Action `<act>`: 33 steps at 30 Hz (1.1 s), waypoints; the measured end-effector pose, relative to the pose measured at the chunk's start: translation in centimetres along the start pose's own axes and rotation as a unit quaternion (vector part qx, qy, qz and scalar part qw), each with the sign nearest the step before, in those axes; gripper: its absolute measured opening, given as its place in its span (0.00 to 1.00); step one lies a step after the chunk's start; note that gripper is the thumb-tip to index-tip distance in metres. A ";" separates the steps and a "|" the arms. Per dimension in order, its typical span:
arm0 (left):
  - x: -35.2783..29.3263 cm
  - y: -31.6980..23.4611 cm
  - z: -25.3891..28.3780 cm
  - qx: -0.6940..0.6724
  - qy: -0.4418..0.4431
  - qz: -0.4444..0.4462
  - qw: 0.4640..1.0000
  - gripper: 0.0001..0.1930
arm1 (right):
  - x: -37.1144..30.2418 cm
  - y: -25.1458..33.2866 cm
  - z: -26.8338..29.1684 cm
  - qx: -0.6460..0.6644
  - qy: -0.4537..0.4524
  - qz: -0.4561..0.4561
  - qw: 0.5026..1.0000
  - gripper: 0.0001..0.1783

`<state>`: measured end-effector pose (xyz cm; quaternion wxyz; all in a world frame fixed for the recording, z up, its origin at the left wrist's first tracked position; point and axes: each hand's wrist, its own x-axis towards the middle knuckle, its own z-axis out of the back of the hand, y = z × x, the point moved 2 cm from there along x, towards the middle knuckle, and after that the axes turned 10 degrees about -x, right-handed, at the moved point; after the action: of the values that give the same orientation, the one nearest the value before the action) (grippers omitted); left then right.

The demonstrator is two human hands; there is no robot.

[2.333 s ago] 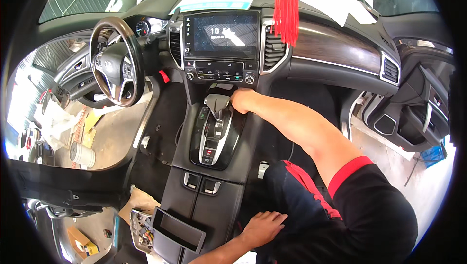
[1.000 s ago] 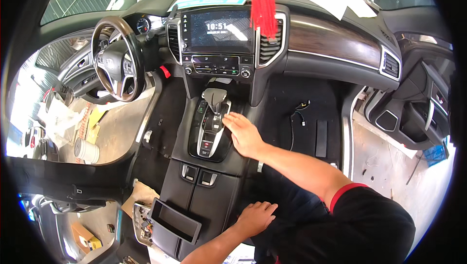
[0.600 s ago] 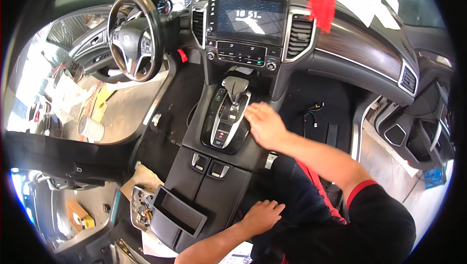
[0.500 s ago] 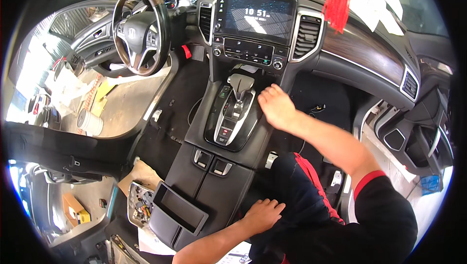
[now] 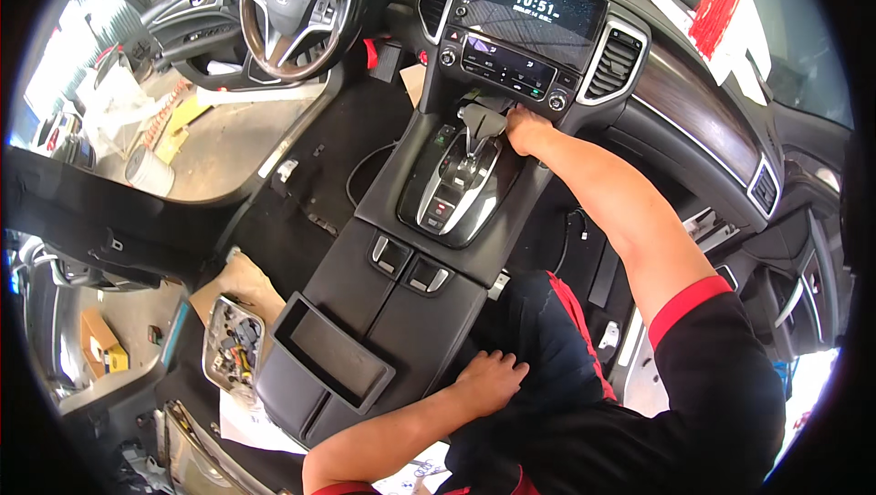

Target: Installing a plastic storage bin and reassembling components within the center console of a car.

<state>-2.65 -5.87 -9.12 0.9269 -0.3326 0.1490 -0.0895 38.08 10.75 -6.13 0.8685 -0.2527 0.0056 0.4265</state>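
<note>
My right hand [image 5: 527,131] reaches in under the dashboard's centre controls [image 5: 507,66], just right of the grey gear lever [image 5: 480,119]. Its fingers disappear into the recess there, so what they touch is hidden. The glossy shifter panel [image 5: 474,217] with silver trim lies below the hand. My left hand [image 5: 491,380] rests on my dark trouser leg beside the centre console, fingers loosely spread with nothing in them. Left of that hand, a dark grey rectangular tray [image 5: 315,349] lies on the black padded armrest [image 5: 411,323].
A steering wheel [image 5: 357,2] stands at the upper left, and a lit screen [image 5: 534,10] tops the dashboard. Past the armrest sits a metal box [image 5: 216,360] of small parts and tools. Red tassels [image 5: 721,7] hang at the upper right. A loose cable [image 5: 573,229] lies in the right footwell.
My right hand has moved forward from beside the shifter panel into the recess under the dashboard controls. The view has shifted. My left hand stays on my leg.
</note>
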 end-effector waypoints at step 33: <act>-1.2 0.7 -0.4 -0.019 -0.040 -0.013 0.999 0.16 | 0.7 0.1 -0.7 0.060 -0.105 -0.036 0.992 0.24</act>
<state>-3.88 -5.27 -9.55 0.9244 -0.3553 0.1093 -0.0856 38.61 11.03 -6.93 0.8929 -0.1539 -0.0690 0.4175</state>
